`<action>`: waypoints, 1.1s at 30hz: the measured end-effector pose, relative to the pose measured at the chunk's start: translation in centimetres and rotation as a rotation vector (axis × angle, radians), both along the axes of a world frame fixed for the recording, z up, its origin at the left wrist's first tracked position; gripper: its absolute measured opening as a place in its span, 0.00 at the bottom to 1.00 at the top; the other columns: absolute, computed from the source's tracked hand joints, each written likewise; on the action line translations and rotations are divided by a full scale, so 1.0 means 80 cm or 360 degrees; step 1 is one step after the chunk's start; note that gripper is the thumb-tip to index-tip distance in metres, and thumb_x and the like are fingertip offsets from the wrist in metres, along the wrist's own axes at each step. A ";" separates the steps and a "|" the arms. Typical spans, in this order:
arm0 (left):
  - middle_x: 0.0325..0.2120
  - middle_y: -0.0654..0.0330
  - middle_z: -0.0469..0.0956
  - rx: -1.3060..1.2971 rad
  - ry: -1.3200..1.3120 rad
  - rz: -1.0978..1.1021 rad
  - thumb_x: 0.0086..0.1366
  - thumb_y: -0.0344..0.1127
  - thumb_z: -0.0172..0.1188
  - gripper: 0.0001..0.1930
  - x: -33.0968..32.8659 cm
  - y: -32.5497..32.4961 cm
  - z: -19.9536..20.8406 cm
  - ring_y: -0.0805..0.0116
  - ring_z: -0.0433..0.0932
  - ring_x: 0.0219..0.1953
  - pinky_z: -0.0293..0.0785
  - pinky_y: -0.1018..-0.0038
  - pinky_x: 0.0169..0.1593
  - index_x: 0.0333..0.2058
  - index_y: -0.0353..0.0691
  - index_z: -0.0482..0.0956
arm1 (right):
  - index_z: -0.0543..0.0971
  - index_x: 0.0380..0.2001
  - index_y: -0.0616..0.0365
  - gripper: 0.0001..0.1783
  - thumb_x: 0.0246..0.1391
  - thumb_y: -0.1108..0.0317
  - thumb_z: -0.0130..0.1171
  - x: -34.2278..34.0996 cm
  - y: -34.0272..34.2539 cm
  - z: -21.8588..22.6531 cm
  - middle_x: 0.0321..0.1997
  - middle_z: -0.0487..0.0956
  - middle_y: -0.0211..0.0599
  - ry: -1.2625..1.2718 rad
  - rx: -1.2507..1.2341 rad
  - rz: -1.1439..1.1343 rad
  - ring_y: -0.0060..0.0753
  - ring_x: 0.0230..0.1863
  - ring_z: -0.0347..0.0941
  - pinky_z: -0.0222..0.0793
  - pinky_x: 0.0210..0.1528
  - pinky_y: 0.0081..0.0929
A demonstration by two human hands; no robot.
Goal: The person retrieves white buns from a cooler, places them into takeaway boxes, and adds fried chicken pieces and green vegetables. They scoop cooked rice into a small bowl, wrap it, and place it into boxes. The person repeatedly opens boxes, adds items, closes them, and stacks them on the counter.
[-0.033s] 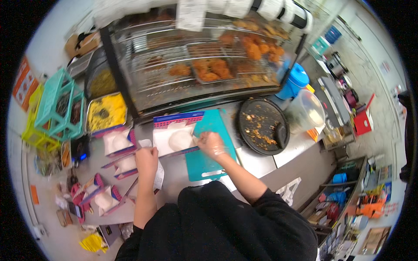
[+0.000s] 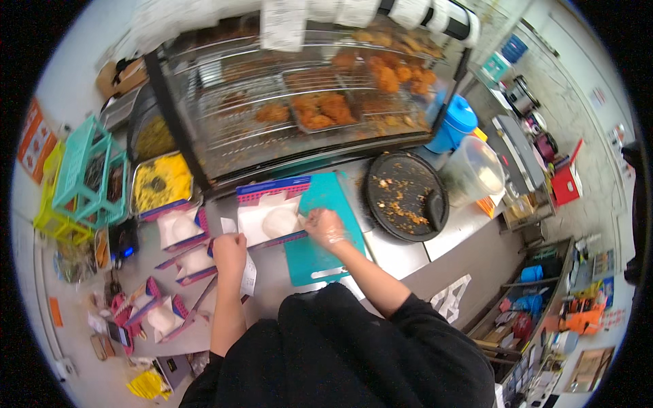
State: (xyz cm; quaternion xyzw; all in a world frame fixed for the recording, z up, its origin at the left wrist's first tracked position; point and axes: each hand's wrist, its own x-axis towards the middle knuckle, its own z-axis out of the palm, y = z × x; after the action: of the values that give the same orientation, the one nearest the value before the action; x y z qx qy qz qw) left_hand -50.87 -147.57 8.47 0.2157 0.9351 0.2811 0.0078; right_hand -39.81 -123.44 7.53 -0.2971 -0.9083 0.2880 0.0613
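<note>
A paper box (image 2: 253, 192) with a blue and pink edge lies open on the counter, lined with white paper and holding a rounded white mound of rice (image 2: 280, 222). My right hand (image 2: 325, 227), in a clear plastic glove, is closed at the box's right side, over the teal cutting board (image 2: 333, 197); whatever its fingers pinch is hidden. At the box's left front corner my left hand (image 2: 230, 250) is closed, knuckles up. A white paper slip (image 2: 249, 273) shows beside its wrist; whether the fingers hold anything is hidden.
More boxes with white mounds (image 2: 181, 228) stand at the left. A yellow-filled metal tray (image 2: 162, 187) sits behind them. Ahead is a glass display case (image 2: 306, 146) with fried food. To the right are a round black pan (image 2: 401, 187) with crumbs and a clear tub (image 2: 469, 173).
The whole view has shifted slightly to the left. Both hands stay at nearly the same places by the box.
</note>
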 end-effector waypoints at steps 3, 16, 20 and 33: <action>0.33 0.41 0.82 -0.0075 -0.0148 0.0002 0.64 0.42 0.61 0.16 -0.019 0.020 -0.087 0.43 0.82 0.38 0.76 0.56 0.45 0.35 0.32 0.85 | 0.85 0.31 0.55 0.19 0.55 0.49 0.64 0.000 0.023 -0.062 0.33 0.84 0.52 -0.0016 -0.0184 0.0090 0.58 0.36 0.81 0.77 0.41 0.49; 0.35 0.55 0.81 0.0171 0.0246 -0.0041 0.66 0.29 0.63 0.37 0.068 0.106 0.098 0.73 0.78 0.33 0.75 0.76 0.38 0.72 0.45 0.58 | 0.67 0.67 0.55 0.38 0.60 0.49 0.65 0.396 0.396 0.130 0.62 0.74 0.47 0.1069 -0.0791 0.0548 0.42 0.61 0.72 0.66 0.64 0.39; 0.15 0.73 0.58 0.0860 0.0056 -0.0227 0.71 0.31 0.60 0.32 0.208 0.391 0.188 0.86 0.55 0.20 0.53 0.83 0.25 0.71 0.47 0.62 | 0.66 0.67 0.57 0.32 0.66 0.54 0.59 0.551 0.537 0.170 0.64 0.73 0.40 0.1315 -0.1004 0.0343 0.36 0.64 0.69 0.66 0.65 0.36; 0.33 0.58 0.82 0.0024 0.0494 -0.2041 0.64 0.31 0.60 0.12 0.521 1.177 0.428 0.58 0.82 0.48 0.54 0.54 0.71 0.21 0.36 0.77 | 0.74 0.59 0.63 0.26 0.69 0.52 0.54 0.892 0.960 0.089 0.54 0.80 0.42 0.1776 -0.0913 -0.0686 0.34 0.53 0.78 0.73 0.57 0.35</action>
State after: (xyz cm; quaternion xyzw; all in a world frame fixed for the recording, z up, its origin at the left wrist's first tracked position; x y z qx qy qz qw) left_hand -9.17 -53.38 42.70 0.7680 0.6096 0.1930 0.0371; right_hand 31.57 -46.67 14.63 -0.2828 -0.5478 0.6104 0.4973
